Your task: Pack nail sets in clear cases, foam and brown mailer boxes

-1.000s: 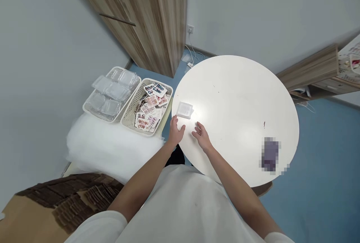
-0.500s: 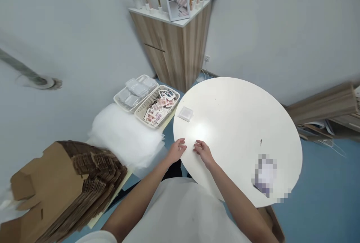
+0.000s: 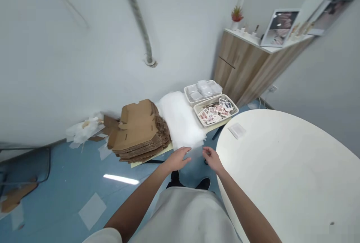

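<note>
My left hand [image 3: 180, 158] is held out with fingers apart and nothing in it, just before the near edge of a pile of white foam sheets [image 3: 181, 119]. My right hand [image 3: 211, 157] is also empty, its fingers loosely curled but apart, between the sheets and the round white table [image 3: 270, 160]. A small clear packet [image 3: 237, 131] lies on that table near its left edge. Left of the sheets rises a stack of folded brown cardboard boxes [image 3: 139, 128].
Behind the sheets are a basket of printed cards [image 3: 206, 123] and a basket of clear packets [image 3: 192, 101]. A wooden cabinet [image 3: 244, 65] with picture frames stands in the back corner. Paper scraps [image 3: 92, 210] lie on the blue floor.
The view has swung left, so the boxes and sheets are now nearer the middle and the round table is at the right. Both hands have come away from the table and remain empty.
</note>
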Action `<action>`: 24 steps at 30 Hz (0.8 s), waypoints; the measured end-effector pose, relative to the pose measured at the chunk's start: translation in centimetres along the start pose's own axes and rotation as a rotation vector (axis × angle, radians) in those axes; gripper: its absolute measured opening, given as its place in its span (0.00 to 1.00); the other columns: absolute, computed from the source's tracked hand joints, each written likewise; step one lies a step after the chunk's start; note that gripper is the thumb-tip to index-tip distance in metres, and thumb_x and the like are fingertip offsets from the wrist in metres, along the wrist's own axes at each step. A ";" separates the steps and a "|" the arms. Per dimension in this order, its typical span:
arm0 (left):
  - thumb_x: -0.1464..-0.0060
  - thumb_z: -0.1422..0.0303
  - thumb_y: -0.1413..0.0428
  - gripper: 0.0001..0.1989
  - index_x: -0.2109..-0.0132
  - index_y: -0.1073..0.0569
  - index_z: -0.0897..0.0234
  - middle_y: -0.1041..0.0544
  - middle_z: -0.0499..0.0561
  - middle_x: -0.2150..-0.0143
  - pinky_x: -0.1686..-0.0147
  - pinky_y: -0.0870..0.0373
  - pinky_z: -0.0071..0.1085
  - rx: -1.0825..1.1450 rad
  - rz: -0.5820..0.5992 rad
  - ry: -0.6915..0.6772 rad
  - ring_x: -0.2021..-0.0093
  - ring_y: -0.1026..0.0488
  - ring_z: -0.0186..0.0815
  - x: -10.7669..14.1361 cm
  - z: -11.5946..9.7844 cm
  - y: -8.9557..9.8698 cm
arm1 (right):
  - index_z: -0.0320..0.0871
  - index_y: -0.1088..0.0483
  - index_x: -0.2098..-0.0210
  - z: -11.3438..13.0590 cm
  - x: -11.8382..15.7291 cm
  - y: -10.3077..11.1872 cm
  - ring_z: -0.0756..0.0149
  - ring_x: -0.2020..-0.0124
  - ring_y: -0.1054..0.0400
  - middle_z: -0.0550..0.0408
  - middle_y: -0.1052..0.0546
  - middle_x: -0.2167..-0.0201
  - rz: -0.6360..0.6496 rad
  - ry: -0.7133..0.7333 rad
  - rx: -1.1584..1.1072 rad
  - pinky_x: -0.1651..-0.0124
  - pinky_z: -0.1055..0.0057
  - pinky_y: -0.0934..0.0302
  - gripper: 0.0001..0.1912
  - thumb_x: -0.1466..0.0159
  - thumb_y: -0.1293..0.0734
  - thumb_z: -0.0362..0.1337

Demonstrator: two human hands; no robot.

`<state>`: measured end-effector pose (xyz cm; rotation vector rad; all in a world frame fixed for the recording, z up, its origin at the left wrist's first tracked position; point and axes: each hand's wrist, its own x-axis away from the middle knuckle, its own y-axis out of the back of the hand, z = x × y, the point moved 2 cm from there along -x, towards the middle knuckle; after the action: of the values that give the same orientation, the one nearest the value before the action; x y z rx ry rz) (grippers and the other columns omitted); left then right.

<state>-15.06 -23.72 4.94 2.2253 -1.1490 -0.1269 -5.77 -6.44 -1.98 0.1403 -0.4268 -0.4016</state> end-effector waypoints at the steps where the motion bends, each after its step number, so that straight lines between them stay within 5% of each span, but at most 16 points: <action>1: 0.52 0.58 0.48 0.20 0.51 0.32 0.55 0.28 0.53 0.53 0.60 0.32 0.33 -0.013 -0.037 -0.007 0.58 0.29 0.40 0.9 0.2 1.5 | 0.45 0.33 0.58 1.3 -0.5 -1.2 0.64 0.69 0.32 0.52 0.27 0.64 0.040 0.046 0.079 0.65 0.64 0.37 0.19 0.47 0.38 0.46; 4: 0.48 0.60 0.51 0.19 0.49 0.35 0.56 0.31 0.53 0.50 0.54 0.36 0.33 -0.074 -0.238 -0.036 0.52 0.33 0.39 3.4 1.3 6.6 | 0.46 0.35 0.54 6.1 -1.7 -5.3 0.64 0.67 0.32 0.52 0.28 0.61 0.122 0.230 0.324 0.62 0.64 0.39 0.21 0.46 0.37 0.45; 8: 0.48 0.59 0.52 0.20 0.48 0.36 0.58 0.33 0.55 0.49 0.49 0.41 0.38 -0.237 -0.511 0.053 0.48 0.38 0.42 6.0 4.7 13.1 | 0.46 0.40 0.48 12.6 -2.9 -11.2 0.58 0.58 0.36 0.48 0.31 0.57 0.063 0.430 0.645 0.58 0.63 0.42 0.27 0.45 0.38 0.49; 11: 0.50 0.53 0.52 0.24 0.49 0.35 0.60 0.32 0.58 0.50 0.52 0.42 0.44 -0.375 -0.555 0.215 0.49 0.37 0.49 7.0 7.9 16.1 | 0.46 0.41 0.48 16.1 -3.8 -15.1 0.54 0.55 0.38 0.46 0.32 0.57 -0.004 0.530 0.821 0.56 0.61 0.45 0.28 0.45 0.37 0.49; 17: 0.52 0.45 0.58 0.32 0.50 0.36 0.66 0.30 0.62 0.56 0.59 0.40 0.46 -0.470 -0.377 0.384 0.58 0.32 0.52 8.3 10.7 17.4 | 0.43 0.36 0.59 18.9 -5.5 -19.8 0.52 0.58 0.37 0.43 0.31 0.63 -0.048 0.493 1.105 0.58 0.61 0.48 0.12 0.44 0.37 0.36; 24: 0.53 0.47 0.54 0.31 0.49 0.37 0.65 0.29 0.61 0.56 0.56 0.44 0.43 -0.561 -0.217 0.392 0.58 0.31 0.47 8.2 10.9 18.3 | 0.42 0.38 0.64 19.8 -5.7 -21.0 0.60 0.68 0.35 0.48 0.29 0.69 -0.088 0.559 1.244 0.69 0.69 0.50 0.07 0.42 0.44 0.30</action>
<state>-26.76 -43.03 8.18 1.7590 -0.5678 -0.0831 -26.33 -24.20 9.24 1.4486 -0.0592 -0.1172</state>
